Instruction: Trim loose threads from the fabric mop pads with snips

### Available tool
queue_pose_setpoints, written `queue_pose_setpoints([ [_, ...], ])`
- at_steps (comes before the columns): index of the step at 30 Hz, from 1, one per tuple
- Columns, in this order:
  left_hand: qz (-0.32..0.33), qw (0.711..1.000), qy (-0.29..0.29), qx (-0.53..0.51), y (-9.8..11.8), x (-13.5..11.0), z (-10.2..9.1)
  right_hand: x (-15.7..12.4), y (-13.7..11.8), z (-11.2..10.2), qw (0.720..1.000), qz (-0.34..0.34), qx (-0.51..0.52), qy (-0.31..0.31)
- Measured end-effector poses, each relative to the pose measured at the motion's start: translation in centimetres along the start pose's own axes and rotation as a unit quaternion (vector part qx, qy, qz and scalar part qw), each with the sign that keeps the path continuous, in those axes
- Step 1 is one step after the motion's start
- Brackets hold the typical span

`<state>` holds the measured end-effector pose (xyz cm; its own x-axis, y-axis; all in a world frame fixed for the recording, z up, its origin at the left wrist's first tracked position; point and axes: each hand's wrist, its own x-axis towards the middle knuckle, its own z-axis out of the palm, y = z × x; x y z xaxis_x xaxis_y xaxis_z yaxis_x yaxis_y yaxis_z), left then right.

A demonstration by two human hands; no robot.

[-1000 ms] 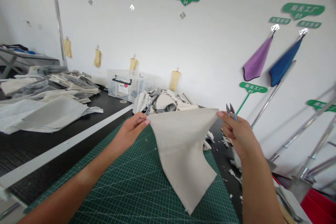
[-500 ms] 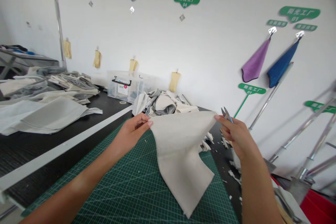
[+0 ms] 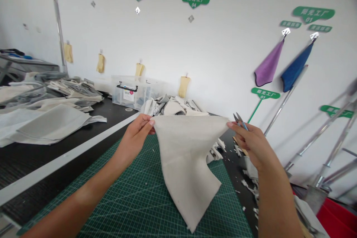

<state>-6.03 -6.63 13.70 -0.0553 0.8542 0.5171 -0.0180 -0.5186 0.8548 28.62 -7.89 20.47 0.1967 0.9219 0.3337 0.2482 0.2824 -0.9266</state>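
A light grey piece of fabric hangs between my two hands, its top edge drawn nearly straight and its lower corner dangling over the green cutting mat. My left hand pinches the upper left corner between thumb and fingers. At the upper right corner, my right hand grips the fabric and also keeps a pair of thread snips in its fingers, blades pointing up. Behind the fabric lies a heap of grey cloth pieces, partly hidden by it.
Stacked fabric pieces cover the table's left side. A long white strip runs beside the mat. A clear plastic box stands against the wall. Small scraps litter the right edge, near metal poles and a red bin.
My left hand has moved slightly left and up, pulling the fabric's top edge straighter and wider. The right hand stays nearly in place. The view has shifted slightly.
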Motion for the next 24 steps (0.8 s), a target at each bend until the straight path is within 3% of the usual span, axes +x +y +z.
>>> queue_pose_setpoints([
  [10,0.14,0.985,0.087,-0.048,7.3,1.4,-0.3,-4.0,-5.1,0.7,0.98,-0.14,0.114,0.089],
  [15,0.199,0.972,0.091,-0.088,11.7,1.7,-0.3,-5.8,-6.8,0.4,0.965,-0.173,0.158,0.116],
  [20,0.198,0.975,0.062,-0.076,16.0,0.6,-0.9,-7.8,-8.1,-0.8,0.954,-0.215,0.166,0.129],
  [24,0.15,0.986,0.042,-0.067,15.8,1.0,-1.1,-8.0,-8.0,-1.2,0.961,-0.207,0.149,0.111],
])
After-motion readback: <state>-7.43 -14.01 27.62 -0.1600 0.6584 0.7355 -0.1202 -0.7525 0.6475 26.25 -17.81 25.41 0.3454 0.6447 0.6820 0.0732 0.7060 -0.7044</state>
